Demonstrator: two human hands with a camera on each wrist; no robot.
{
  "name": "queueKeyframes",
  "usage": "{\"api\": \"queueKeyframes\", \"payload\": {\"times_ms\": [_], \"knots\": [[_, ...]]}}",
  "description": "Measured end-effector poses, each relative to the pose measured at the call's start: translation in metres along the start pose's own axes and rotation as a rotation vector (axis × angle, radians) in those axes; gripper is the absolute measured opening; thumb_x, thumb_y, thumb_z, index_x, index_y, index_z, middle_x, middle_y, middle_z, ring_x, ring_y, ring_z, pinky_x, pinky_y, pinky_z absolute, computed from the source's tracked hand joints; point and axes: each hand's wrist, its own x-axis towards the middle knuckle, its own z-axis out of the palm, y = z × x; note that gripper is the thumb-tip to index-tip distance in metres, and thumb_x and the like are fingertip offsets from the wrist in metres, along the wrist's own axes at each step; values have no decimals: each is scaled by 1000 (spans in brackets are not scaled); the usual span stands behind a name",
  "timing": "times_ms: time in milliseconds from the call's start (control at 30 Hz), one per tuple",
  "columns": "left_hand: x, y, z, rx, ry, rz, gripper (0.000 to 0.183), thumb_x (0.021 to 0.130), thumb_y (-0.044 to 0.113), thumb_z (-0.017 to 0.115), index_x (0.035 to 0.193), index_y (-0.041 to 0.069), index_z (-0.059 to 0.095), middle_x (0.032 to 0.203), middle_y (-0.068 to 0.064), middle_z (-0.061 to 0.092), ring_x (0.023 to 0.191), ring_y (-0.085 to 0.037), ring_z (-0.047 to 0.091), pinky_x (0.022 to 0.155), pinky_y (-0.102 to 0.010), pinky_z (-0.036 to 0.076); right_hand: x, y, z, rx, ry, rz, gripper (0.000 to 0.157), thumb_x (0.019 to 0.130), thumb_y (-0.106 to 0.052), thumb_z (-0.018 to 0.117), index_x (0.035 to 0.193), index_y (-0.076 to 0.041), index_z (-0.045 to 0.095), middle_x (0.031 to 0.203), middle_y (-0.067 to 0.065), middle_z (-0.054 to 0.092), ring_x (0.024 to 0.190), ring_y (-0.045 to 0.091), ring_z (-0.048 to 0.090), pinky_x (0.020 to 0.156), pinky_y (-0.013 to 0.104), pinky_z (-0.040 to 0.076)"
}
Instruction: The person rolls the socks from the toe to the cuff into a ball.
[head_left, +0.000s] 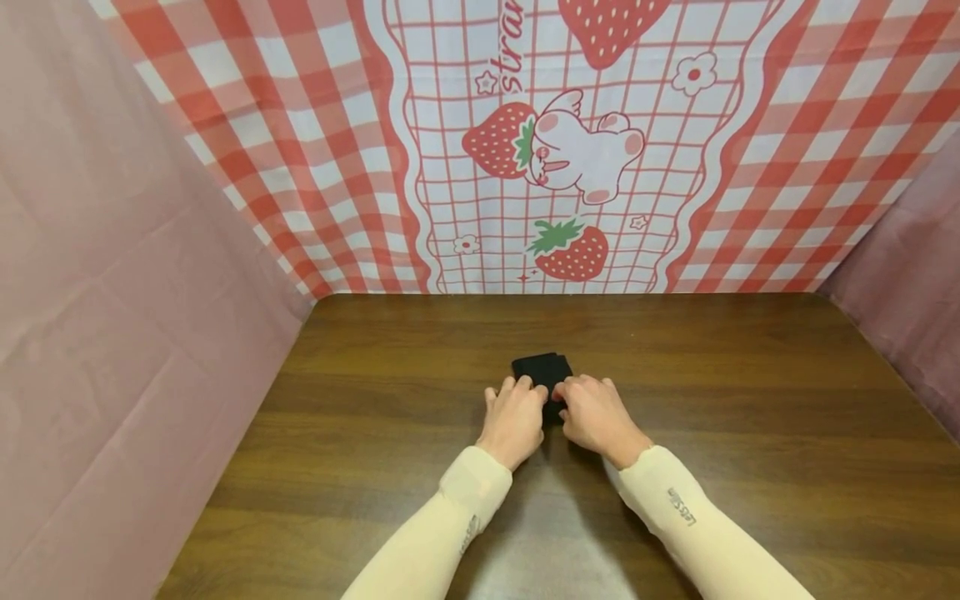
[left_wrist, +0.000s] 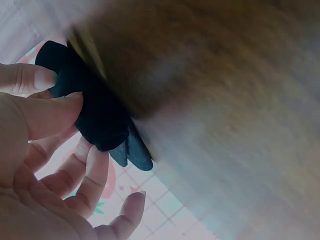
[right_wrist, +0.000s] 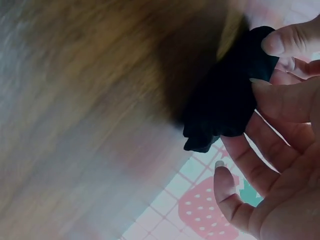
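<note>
Pink fabric hangs down the left side of the frame, a seam running aslant through it. Next to it, from the upper left across to the upper right, spreads a red-and-white checked cloth, its middle panel printed with strawberries and a white winged animal. Below that lies a brown wood-grained table, filling the lower middle of the frame. A cream sleeve rises from the bottom edge, left of centre, to the left hand. This hand pinches the near left part of a folded black cloth, its thumb set against the near side and other fingers reaching behind, as the left wrist view shows.

The black cloth is on the table, just right of the frame's centre and below it; in the left wrist view two narrow flaps stick out at its lower end. Beside it the right hand pinches the right part, its fingers bent. A second cream sleeve runs down to the lower right, with dark lettering. Mauve-pink drapery closes the right edge.
</note>
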Motion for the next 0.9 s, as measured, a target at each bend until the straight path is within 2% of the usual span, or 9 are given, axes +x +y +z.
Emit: {"api": "queueKeyframes", "payload": {"times_ms": [233, 467, 667, 900], "knots": [[1, 0, 1, -18, 2, -19, 23, 71, 12, 69, 93, 20, 66, 91, 0, 57, 85, -20, 50, 66, -41, 35, -1, -1, -1, -43, 13, -40, 12, 68, -6, 70, 76, -12, 64, 74, 0, 60, 69, 21, 56, 60, 40, 34], [2, 0, 2, -18, 17, -22, 21, 73, 12, 66, 92, 20, 66, 89, 0, 58, 82, -20, 51, 65, -41, 35, -2, -3, -2, -75, -20, -47, 16, 68, -11, 74, 82, -10, 66, 81, 1, 58, 78, 22, 54, 62, 42, 36], [3, -1, 1, -17, 13, -22, 17, 75, 14, 66, 91, 20, 67, 88, 0, 58, 79, -19, 51, 65, -41, 35, 0, -1, 2, -72, 9, -74, 14, 66, -6, 74, 75, -10, 65, 78, 1, 53, 77, 24, 52, 57, 39, 37], [5, -3, 0, -7, -7, -25, 16, 76, 16, 66, 92, 21, 68, 90, 1, 58, 81, -18, 51, 67, -41, 36, 4, -1, 1, -69, 4, -81, 12, 67, -4, 73, 71, -11, 64, 70, -1, 51, 71, 23, 54, 57, 39, 38]]}}
